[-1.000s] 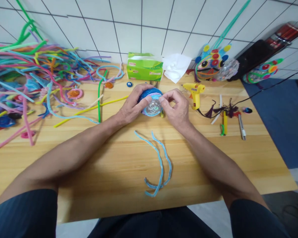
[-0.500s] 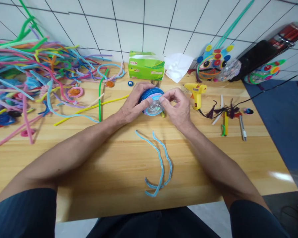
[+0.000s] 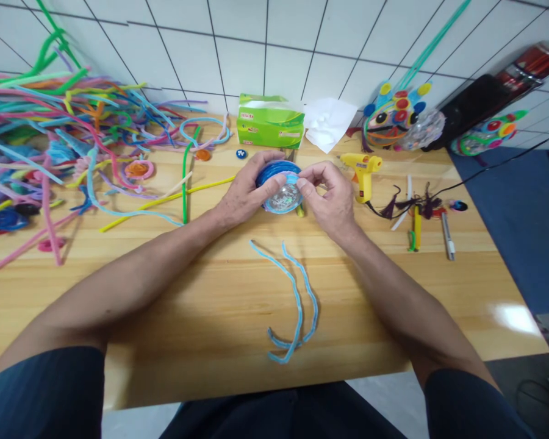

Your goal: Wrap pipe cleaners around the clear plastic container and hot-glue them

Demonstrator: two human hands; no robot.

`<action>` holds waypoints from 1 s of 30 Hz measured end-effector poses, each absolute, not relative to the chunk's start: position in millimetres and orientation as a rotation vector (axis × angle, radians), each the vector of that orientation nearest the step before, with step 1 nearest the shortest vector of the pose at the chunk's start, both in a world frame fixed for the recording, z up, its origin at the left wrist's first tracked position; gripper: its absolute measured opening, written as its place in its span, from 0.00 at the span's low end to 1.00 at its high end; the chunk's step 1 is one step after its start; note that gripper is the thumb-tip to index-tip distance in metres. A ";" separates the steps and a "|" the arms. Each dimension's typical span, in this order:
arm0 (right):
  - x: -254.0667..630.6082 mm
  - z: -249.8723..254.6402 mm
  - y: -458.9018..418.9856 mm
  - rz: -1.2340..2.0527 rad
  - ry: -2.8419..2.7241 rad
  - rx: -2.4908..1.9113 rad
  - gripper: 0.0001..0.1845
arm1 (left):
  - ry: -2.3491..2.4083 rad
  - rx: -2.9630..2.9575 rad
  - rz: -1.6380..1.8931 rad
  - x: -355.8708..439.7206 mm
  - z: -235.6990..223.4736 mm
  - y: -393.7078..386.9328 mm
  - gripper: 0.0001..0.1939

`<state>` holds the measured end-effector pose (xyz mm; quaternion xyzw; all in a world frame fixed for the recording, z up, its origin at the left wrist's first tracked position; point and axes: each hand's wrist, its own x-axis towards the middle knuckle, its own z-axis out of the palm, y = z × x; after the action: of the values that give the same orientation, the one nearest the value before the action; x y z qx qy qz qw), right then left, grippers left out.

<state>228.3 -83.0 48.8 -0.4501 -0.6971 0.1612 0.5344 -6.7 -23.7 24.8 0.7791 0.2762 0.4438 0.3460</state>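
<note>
A clear plastic ball (image 3: 285, 197), wound with dark blue, purple and light blue pipe cleaners, is held above the table with its bare clear side toward me. My left hand (image 3: 251, 190) wraps around its left side, thumb across the front. At the right edge of the ball, the thumb and forefinger of my right hand (image 3: 330, 196) pinch the light blue pipe cleaner band; the exact contact is partly hidden by the fingers. Nearer to me, two wavy light blue pipe cleaners (image 3: 298, 297) lie on the wooden table (image 3: 201, 317), crossing near their lower ends.
Loose colourful pipe cleaners (image 3: 73, 140) are heaped on the left. A green tissue pack (image 3: 269, 128) and a white tissue (image 3: 327, 122) stand behind my hands. On the right are a yellow glue gun (image 3: 362, 174), a utility knife (image 3: 448, 236) and a decorated ball (image 3: 396, 122).
The ball has tilted slightly, showing more of its clear side. My left thumb has shifted a little right over it; my right hand keeps its pinch at the edge.
</note>
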 end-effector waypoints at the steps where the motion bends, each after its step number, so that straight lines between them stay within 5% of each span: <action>1: 229.1 48.4 -82.5 0.372 -1.662 -1.063 0.12 | 0.713 2.031 1.165 -6.3 23.8 -23.3 0.35; 30: 216.0 56.0 -89.7 0.322 -1.602 -1.149 0.13 | 0.694 2.010 1.149 -3.6 24.3 -30.7 0.33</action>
<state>216.0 -89.7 56.0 -0.4835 -0.6742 0.1356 0.5415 -3.6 -30.7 24.3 0.7776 0.2686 0.4445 0.3544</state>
